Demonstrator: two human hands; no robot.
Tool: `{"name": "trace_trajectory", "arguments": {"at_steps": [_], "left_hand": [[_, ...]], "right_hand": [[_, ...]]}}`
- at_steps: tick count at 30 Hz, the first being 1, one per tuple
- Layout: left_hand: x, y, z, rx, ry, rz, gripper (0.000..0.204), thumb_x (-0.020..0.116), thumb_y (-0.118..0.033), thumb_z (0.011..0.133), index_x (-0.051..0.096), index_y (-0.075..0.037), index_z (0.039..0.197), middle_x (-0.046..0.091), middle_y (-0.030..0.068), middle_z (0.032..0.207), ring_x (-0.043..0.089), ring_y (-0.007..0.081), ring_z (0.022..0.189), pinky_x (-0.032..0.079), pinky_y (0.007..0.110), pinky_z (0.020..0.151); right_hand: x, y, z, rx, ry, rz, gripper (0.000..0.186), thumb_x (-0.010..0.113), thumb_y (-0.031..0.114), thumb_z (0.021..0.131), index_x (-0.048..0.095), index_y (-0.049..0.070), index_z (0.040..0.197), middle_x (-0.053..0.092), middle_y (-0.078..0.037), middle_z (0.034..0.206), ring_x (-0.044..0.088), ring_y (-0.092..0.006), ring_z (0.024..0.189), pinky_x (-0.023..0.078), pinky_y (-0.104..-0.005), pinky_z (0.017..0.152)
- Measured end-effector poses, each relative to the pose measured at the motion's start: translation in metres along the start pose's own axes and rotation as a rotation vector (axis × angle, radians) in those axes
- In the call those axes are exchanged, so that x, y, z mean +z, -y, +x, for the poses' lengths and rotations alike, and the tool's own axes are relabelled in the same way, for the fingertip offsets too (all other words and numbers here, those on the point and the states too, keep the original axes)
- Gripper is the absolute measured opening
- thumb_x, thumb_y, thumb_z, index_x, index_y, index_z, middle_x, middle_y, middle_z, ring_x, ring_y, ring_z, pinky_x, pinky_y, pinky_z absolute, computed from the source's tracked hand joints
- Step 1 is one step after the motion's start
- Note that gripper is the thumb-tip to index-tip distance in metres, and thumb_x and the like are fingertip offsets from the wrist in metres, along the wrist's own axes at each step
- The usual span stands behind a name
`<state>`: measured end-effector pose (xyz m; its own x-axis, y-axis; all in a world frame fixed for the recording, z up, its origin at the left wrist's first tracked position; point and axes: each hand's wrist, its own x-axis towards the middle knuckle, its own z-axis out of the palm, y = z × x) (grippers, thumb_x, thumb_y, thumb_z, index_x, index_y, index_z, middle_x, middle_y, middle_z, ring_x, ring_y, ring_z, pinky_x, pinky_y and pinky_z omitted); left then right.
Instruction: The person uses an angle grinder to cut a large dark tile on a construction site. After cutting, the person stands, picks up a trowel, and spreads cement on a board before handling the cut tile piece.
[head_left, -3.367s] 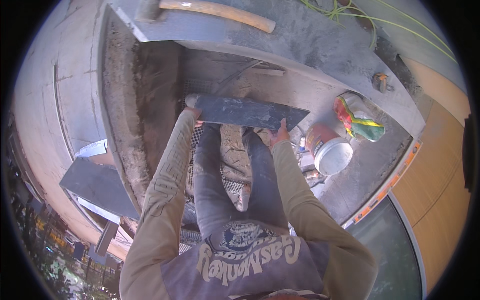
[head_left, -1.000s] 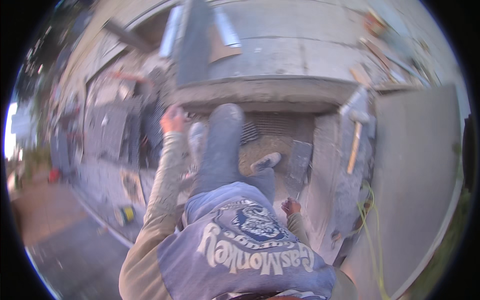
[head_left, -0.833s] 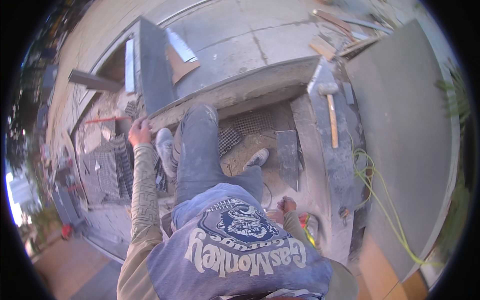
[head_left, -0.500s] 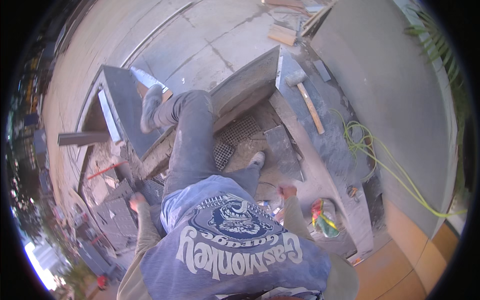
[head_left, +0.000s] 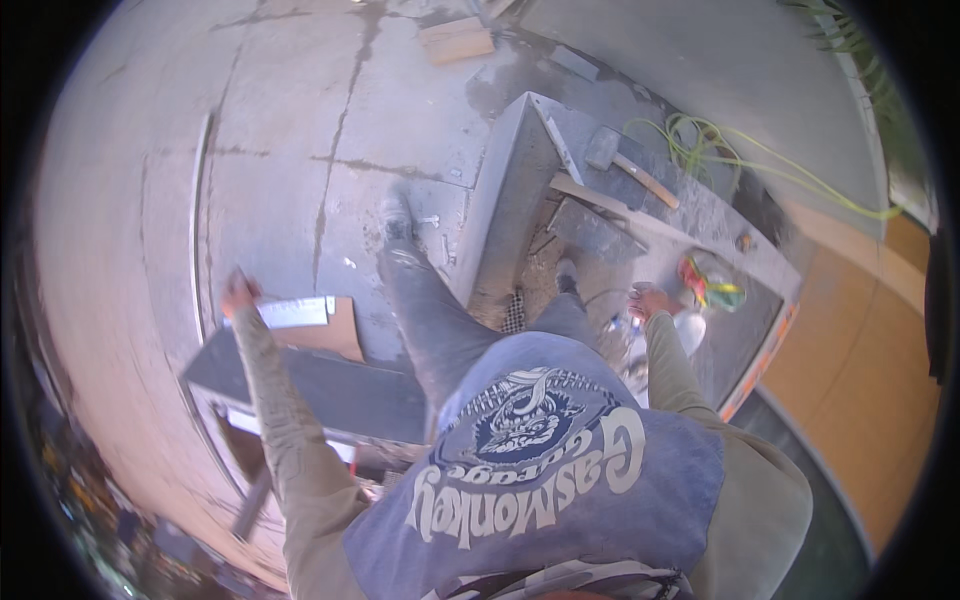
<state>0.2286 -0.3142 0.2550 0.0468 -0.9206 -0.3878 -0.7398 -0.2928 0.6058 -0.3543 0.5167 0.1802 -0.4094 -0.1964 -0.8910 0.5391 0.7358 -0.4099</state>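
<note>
My left hand (head_left: 240,292) hangs in the air, slightly blurred, its fingers apart and nothing visible in it. Nearest to it are a white sheet (head_left: 292,313) and a piece of brown cardboard (head_left: 345,335) beside a dark slab (head_left: 320,385). On the other side, my right hand (head_left: 652,300) is held out with loosely spread fingers, apparently bare. Close by lie a red, yellow and green bag (head_left: 720,293) and a round whitish object (head_left: 689,331), partly hidden by my sleeve. A mallet (head_left: 650,183) with a grey head and wooden handle rests on the wall top beyond.
One foot (head_left: 396,215) is on the paving; the other (head_left: 567,272) stands inside the walled pit beside a grey wall (head_left: 497,200). A yellow-green hose (head_left: 780,172) coils at the right. A long metal strip (head_left: 200,220) lies at the left, and a wood block (head_left: 457,41) lies far off.
My left foot has come down from the dark slab onto the paving. My left hand has swung forward and outward, and my right hand has moved outward near the bag. The view has turned.
</note>
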Motion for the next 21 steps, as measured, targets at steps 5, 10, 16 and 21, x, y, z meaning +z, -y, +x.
{"name": "trace_trajectory", "arguments": {"at_steps": [5,10,16,21], "left_hand": [[0.042,-0.212,0.131,0.195,0.347,-0.406,0.041,0.071,-0.022,0.091,0.064,-0.005,0.129,0.069,0.0098,0.102,0.067,0.0174,0.082,0.058,0.033,0.072],[0.109,-0.149,0.087,0.141,0.812,-0.097,0.045,0.072,-0.022,0.084,0.065,-0.007,0.127,0.070,0.0091,0.100,0.067,0.0215,0.086,0.057,0.037,0.075],[0.060,-0.068,0.071,0.345,1.292,0.662,0.051,0.074,-0.022,0.076,0.066,-0.010,0.124,0.071,0.0081,0.098,0.066,0.0264,0.091,0.056,0.043,0.079],[0.021,-0.114,0.069,1.366,1.414,0.069,0.052,0.073,-0.025,0.078,0.065,-0.011,0.127,0.072,0.0134,0.106,0.069,0.0323,0.092,0.056,0.044,0.080]], "right_hand": [[0.191,0.127,-0.119,0.086,-0.415,-0.969,0.023,0.066,0.024,0.087,0.075,0.017,0.106,0.073,-0.009,0.105,0.069,-0.0201,0.101,0.057,-0.0402,0.081],[0.193,0.058,-0.249,0.108,-0.505,-0.332,0.030,0.067,0.018,0.089,0.068,0.014,0.119,0.073,-0.005,0.086,0.069,-0.0184,0.069,0.053,-0.0332,0.052],[0.285,0.129,-0.324,0.320,-0.874,-0.232,0.022,0.071,0.029,0.080,0.076,0.011,0.091,0.074,-0.008,0.077,0.072,-0.0193,0.071,0.057,-0.0355,0.068],[0.351,0.181,-0.325,-0.053,-0.827,0.233,0.023,0.066,0.028,0.084,0.077,0.011,0.096,0.076,-0.007,0.085,0.073,-0.0201,0.075,0.057,-0.0350,0.075]]}}
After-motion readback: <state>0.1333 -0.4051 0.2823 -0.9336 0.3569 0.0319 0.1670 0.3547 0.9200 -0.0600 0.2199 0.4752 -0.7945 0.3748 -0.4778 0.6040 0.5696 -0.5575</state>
